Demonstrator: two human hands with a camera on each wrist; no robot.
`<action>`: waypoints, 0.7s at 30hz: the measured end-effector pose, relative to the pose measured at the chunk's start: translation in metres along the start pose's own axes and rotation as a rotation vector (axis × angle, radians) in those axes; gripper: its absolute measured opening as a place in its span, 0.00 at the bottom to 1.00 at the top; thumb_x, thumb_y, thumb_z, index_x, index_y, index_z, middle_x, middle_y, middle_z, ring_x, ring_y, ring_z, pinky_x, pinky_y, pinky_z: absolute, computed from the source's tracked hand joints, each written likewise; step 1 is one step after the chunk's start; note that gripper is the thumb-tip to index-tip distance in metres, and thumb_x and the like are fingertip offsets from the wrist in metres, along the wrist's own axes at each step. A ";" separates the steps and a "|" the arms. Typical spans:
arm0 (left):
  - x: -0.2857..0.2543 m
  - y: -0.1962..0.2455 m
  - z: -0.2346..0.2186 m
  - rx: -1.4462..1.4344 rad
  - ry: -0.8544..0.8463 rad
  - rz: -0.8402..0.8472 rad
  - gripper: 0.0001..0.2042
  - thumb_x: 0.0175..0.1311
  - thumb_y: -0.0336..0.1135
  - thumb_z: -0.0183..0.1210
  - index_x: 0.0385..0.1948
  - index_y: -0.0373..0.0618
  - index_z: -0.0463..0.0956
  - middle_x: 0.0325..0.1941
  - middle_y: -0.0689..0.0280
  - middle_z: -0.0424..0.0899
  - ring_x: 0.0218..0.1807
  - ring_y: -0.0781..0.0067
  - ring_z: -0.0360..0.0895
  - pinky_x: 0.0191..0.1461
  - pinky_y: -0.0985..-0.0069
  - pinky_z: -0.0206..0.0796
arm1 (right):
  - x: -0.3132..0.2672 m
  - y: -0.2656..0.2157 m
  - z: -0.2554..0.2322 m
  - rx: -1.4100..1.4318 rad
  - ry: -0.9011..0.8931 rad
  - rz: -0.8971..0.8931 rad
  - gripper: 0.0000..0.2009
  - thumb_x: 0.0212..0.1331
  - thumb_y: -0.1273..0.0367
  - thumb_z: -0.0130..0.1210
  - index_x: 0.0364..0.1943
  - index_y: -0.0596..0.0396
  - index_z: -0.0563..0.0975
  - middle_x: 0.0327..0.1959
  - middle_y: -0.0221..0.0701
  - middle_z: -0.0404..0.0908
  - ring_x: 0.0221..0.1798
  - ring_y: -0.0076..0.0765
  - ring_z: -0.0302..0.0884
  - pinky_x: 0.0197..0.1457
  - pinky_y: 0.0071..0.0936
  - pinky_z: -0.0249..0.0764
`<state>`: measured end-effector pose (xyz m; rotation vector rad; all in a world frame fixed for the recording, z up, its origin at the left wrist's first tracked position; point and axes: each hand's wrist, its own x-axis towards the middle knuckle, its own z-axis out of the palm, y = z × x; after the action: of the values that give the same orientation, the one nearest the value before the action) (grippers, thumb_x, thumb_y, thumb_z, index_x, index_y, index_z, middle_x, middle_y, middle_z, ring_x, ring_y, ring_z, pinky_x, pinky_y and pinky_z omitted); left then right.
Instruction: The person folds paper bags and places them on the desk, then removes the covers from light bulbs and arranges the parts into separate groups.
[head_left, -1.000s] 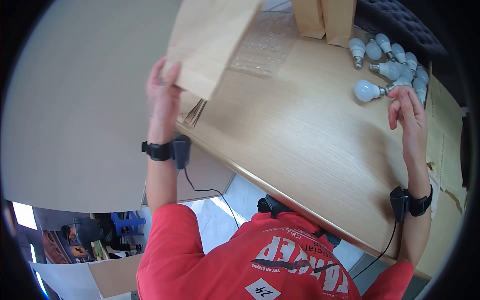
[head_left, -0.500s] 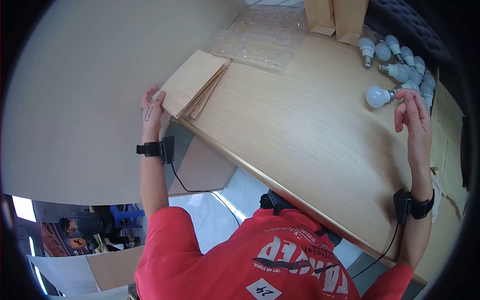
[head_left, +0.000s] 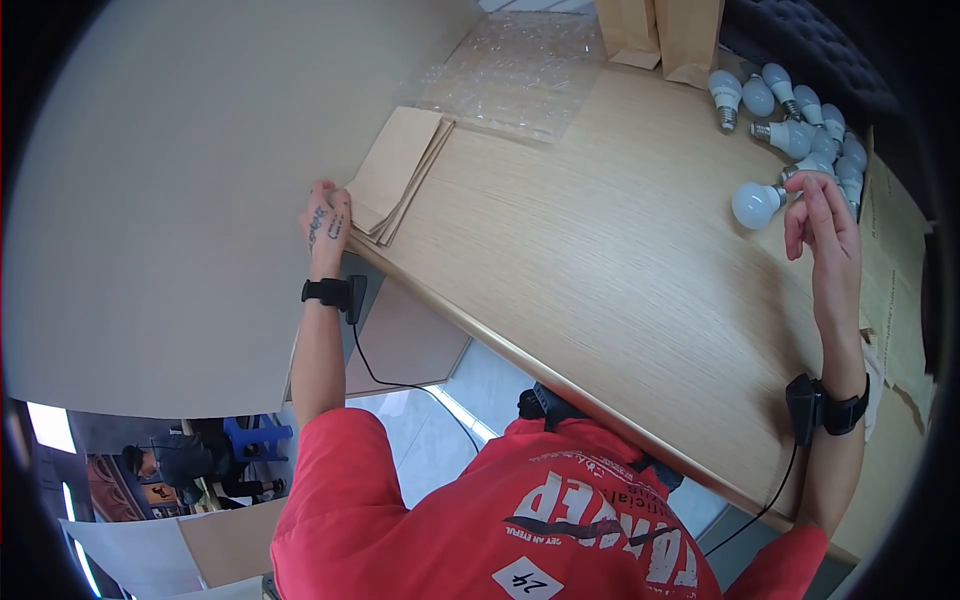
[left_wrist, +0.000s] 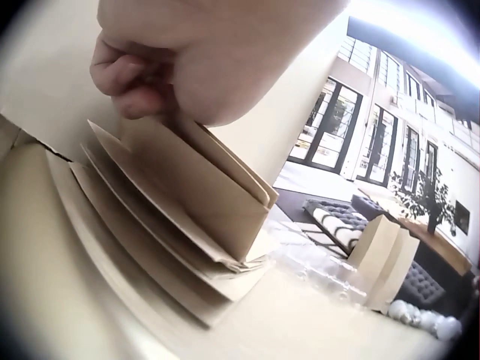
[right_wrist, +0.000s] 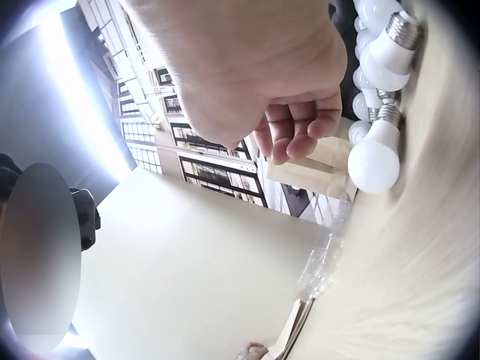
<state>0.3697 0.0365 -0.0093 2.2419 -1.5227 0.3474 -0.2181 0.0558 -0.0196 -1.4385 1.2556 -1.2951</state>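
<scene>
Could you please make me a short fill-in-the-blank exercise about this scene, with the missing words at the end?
1. The light bulbs lie on the person's ____ side of the table.
2. The left hand is at folded bags made of brown ____.
3. The number of standing bags at the far side is ____.
4. The person's shirt is coloured ____.

Missing words: right; paper; two; red.

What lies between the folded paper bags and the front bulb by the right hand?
Just bare tabletop from folded bags to that bulb, seen in the head view.
</scene>
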 end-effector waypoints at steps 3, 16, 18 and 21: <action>-0.004 0.011 -0.008 0.202 -0.055 -0.005 0.16 0.66 0.45 0.57 0.47 0.44 0.79 0.42 0.50 0.86 0.46 0.46 0.82 0.51 0.57 0.72 | 0.000 -0.001 0.001 -0.001 0.000 0.009 0.16 0.78 0.57 0.43 0.45 0.52 0.77 0.20 0.19 0.68 0.23 0.13 0.63 0.30 0.15 0.57; 0.008 0.030 -0.026 0.216 0.069 0.075 0.16 0.69 0.46 0.54 0.38 0.43 0.83 0.37 0.48 0.86 0.43 0.44 0.83 0.47 0.57 0.73 | 0.000 -0.002 0.000 0.048 -0.054 0.001 0.15 0.78 0.58 0.44 0.44 0.53 0.77 0.20 0.20 0.69 0.24 0.13 0.63 0.30 0.15 0.59; 0.014 0.041 -0.033 0.214 0.120 0.128 0.16 0.70 0.46 0.54 0.37 0.43 0.83 0.36 0.48 0.86 0.41 0.43 0.83 0.45 0.57 0.74 | 0.000 -0.003 0.000 0.077 -0.064 0.004 0.14 0.77 0.59 0.45 0.44 0.54 0.77 0.20 0.20 0.70 0.24 0.13 0.63 0.29 0.15 0.59; 0.026 0.081 -0.046 0.128 0.141 0.199 0.16 0.69 0.48 0.55 0.37 0.44 0.83 0.31 0.50 0.85 0.36 0.46 0.83 0.41 0.60 0.73 | -0.002 -0.009 -0.001 0.096 -0.074 0.009 0.13 0.76 0.60 0.46 0.42 0.54 0.78 0.21 0.20 0.70 0.24 0.13 0.64 0.29 0.14 0.59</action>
<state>0.3051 0.0106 0.0575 2.1120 -1.6932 0.6649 -0.2174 0.0594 -0.0106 -1.3983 1.1352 -1.2669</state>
